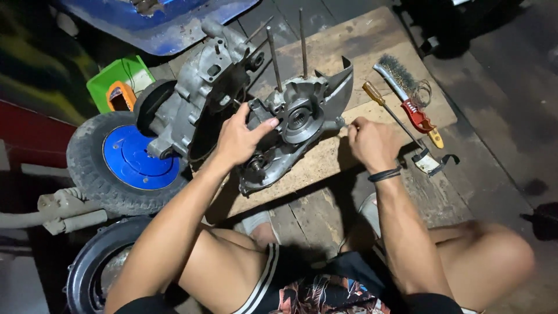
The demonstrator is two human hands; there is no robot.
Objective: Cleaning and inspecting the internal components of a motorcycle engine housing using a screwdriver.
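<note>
The left hand (238,138) lies spread over the near face of a grey engine crankcase half (296,125), thumb up on the casting's edge and fingers reaching toward the round bearing bore at its centre, steadying it. The case half stands tilted on a wooden board (378,40) laid over dark planks, with two long studs (302,43) rising from its top. The right hand (372,142) is closed into a loose fist at the casing's right end, fingers curled around something small and thin near a protruding lug; what it grips is too hidden to tell. The step in hand looks like work on a fastener or fitting at that right-hand edge while the other hand braces the part. The next move calls for firm counter-pressure from the bracing hand, since the casting rests on an uneven edge and could rock. A second crankcase half (195,96) leans just behind, beside a small wheel with a blue hub (125,160). To the right lie a screwdriver (386,107) and a wire brush (401,81).
</note>
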